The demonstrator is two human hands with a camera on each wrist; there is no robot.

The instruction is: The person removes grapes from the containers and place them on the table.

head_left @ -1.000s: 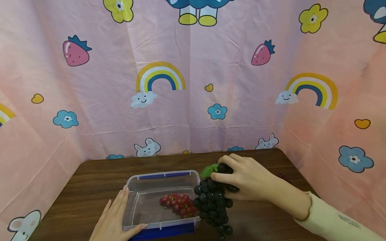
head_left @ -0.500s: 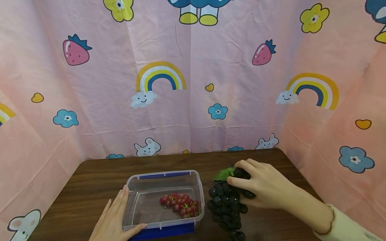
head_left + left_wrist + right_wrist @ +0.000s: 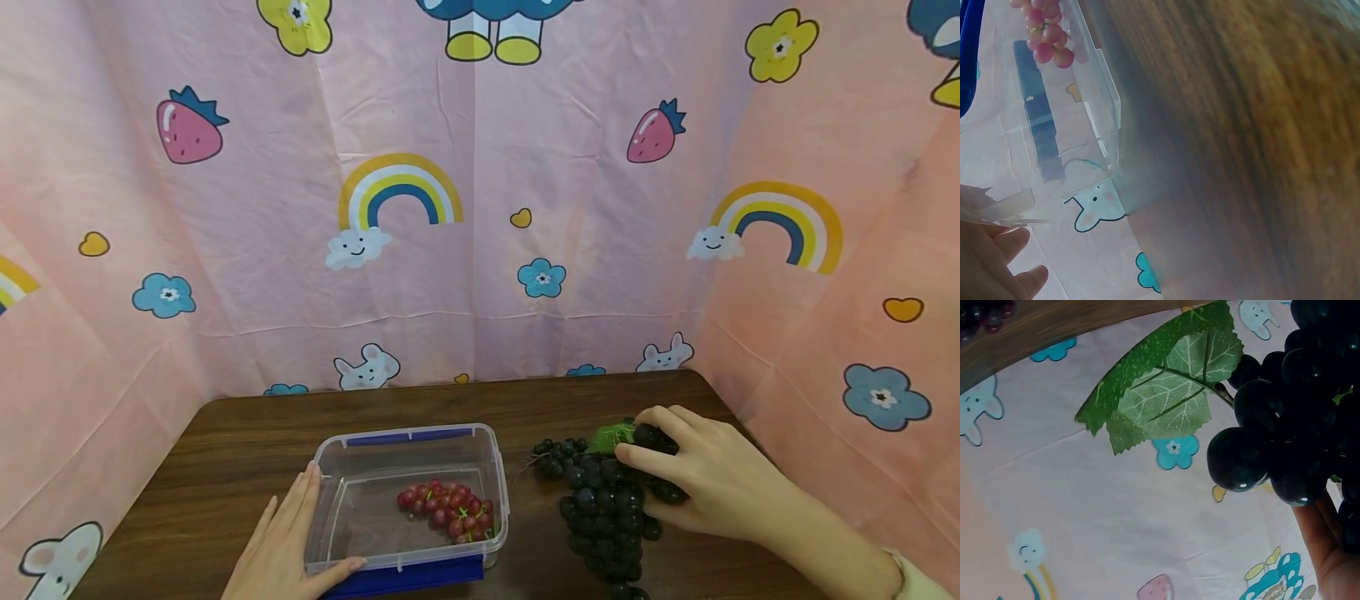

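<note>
The black grapes (image 3: 603, 508) are at the lower right of the head view, in the right hand (image 3: 701, 475), whose fingers and thumb curl round the top of the bunch beside the green leaf (image 3: 611, 437). The lower end hangs towards the bottom edge of the frame; whether it touches the table (image 3: 247, 450) I cannot tell. In the right wrist view the bunch fills the upper right, with part of the hand showing below it.

The left hand (image 3: 288, 533), at the bottom left of centre, holds nothing: its fingers lie straight along the left wall of the clear box (image 3: 367, 512) and its thumb rests at the near left corner. The red grapes (image 3: 450, 510) lie inside, towards the right end. A smaller dark bunch (image 3: 557, 457) lies on the table between the box and the leaf.

The black grapes look glossy and artificial, so probably light for their bulk, tough-skinned and a little slippery. The bunch should bend and swing at its stems, the tail most of all. The crown, where the hand has it, seems the best hold; a second support under the middle would steady it. The leaf looks thin and likely to fold, so it makes a poor handle
</note>
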